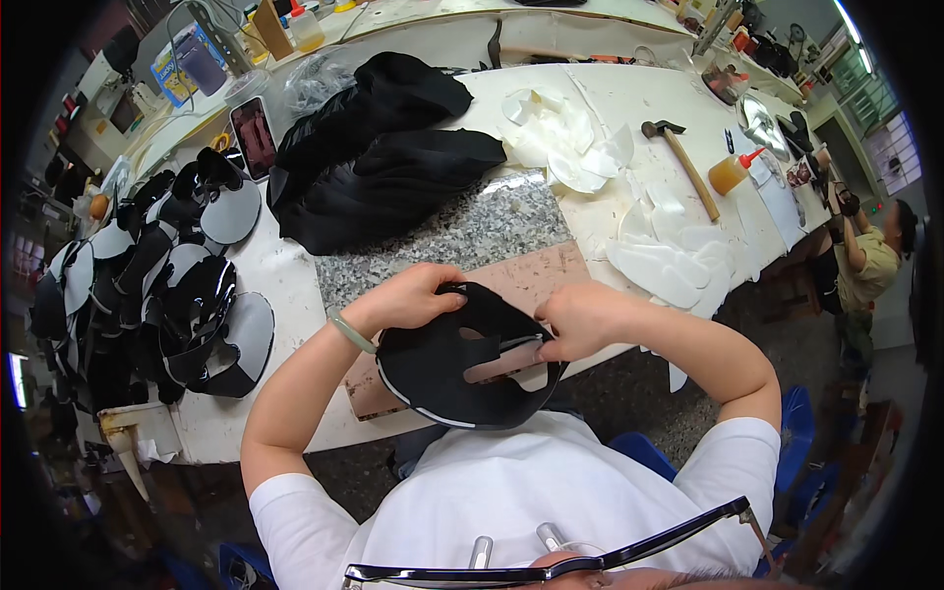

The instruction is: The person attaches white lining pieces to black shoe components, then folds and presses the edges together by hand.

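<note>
A black shoe upper (433, 369) with cut-out openings and a pale strip along its lower edge is held up over the front edge of the table. My left hand (423, 295) has its fingers closed on the upper's far left rim; a pale green bangle (352, 332) circles that wrist. On the opposite side, my right hand (575, 320) pinches the upper's edge beside the opening. Beneath lie a pinkish board (536, 270) and a speckled stone slab (472, 221).
Black and white shoe uppers (231, 211) are piled at left. Black fabric pieces (393, 187) lie beyond the slab, near a phone (254, 138). To the right are white cut pieces (674, 246), a hammer (683, 162) and a red-tipped glue bottle (730, 174). Another person (870, 261) sits far right.
</note>
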Demonstrator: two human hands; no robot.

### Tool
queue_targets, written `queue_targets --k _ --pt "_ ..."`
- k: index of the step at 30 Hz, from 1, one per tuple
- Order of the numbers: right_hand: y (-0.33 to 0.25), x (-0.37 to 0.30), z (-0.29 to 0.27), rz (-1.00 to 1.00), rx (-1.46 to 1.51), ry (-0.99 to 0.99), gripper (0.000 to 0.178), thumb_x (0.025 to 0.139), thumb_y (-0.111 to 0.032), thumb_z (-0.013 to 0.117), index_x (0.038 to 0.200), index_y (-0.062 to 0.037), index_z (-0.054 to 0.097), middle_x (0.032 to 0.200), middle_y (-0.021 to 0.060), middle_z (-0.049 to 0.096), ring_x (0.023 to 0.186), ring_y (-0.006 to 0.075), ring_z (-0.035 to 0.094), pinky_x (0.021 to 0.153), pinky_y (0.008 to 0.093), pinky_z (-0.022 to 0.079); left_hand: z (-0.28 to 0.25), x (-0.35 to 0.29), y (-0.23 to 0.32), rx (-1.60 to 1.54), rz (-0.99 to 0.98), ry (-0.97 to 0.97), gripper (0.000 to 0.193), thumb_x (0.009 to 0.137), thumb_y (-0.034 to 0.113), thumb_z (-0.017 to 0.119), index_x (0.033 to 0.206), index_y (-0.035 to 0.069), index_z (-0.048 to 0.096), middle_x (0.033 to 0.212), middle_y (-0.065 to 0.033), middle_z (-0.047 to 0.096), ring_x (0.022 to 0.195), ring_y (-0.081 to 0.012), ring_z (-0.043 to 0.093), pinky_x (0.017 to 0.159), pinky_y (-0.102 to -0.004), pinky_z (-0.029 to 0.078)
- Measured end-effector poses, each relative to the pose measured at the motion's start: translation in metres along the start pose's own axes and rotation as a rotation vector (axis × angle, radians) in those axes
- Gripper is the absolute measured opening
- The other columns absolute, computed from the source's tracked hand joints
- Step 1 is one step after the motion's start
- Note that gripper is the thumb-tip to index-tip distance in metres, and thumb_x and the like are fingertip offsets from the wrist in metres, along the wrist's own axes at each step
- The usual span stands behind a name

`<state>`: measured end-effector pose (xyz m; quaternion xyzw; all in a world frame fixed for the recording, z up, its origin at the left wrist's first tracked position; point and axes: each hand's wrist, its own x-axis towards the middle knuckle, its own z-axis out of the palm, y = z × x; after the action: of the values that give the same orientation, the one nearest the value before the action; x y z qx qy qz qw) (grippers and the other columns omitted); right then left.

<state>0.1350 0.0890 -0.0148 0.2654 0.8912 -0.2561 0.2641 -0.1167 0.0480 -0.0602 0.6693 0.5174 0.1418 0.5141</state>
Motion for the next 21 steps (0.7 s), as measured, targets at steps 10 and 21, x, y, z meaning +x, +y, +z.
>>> queue_targets --k 10,21 --pt "0.059 0.012 -0.015 0.133 0.467 -0.152 0.022 0.08 -0.013 0.062 0.096 0.0021 0.066 0.078 0.0134 0.067 0.062 0.0189 0.064 0.056 0.032 0.052 0.004 -0.011 -0.006 0.079 0.163 0.025 0.019 0.086 0.013 0.061 0.103 0.004 0.063 0.083 -0.0171 0.066 0.072 -0.0282 0.065 0.067 -0.0333 0.05" --pt "0.036 0.013 -0.01 0.119 0.164 0.138 0.033 0.076 -0.028 0.072 0.097 -0.0036 0.067 0.086 0.0141 0.068 0.081 0.0292 0.065 0.073 0.038 0.05 0.02 -0.008 -0.002 0.55 0.324 0.16 0.015 0.086 0.02 0.063 0.089 0.005 0.064 0.072 -0.0152 0.063 0.065 -0.0348 0.06 0.059 -0.0395 0.048"
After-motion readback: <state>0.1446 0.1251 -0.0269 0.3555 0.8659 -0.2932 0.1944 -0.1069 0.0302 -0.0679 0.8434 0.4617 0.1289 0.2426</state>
